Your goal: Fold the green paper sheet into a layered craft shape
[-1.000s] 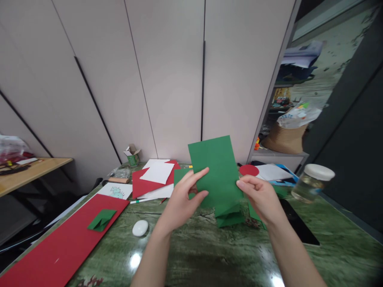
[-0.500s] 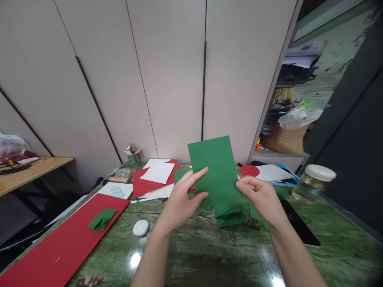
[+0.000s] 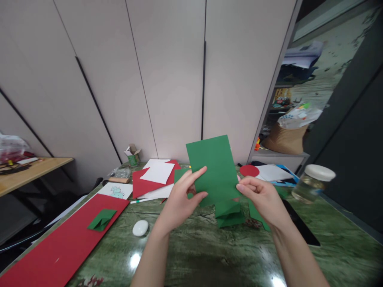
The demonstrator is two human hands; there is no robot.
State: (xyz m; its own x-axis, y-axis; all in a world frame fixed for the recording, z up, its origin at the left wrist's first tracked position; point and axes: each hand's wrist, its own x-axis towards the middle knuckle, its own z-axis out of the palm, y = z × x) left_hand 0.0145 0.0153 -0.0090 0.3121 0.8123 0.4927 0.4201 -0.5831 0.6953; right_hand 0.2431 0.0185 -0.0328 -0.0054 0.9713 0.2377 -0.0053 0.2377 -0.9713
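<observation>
The left hand (image 3: 184, 201) gripped the left side of a green paper sheet (image 3: 212, 159) and the right hand (image 3: 261, 197) pinched its right edge, holding it above the surface (image 3: 194, 255). Folded green paper (image 3: 102, 220) lay on a long red sheet (image 3: 56, 247).

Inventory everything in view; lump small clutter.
Table: 1, green, below
Held sheet: 1, green, centre
Long sheet: 1, red, table's left
Folded paper: 1, green, on long sheet
Other papers: several, green, red, white, across table
Oval object: 1, white, centre left
Disc: 1, red, back right
Jar: 1, clear, right
Slab: 1, black, right
Small clutter: several, mixed, back, shelf
Side desk: 1, tan, left
Cabinets: several, pale, behind
Left hand: 1, bare, held sheet's left
Right hand: 1, bare, held sheet's right
</observation>
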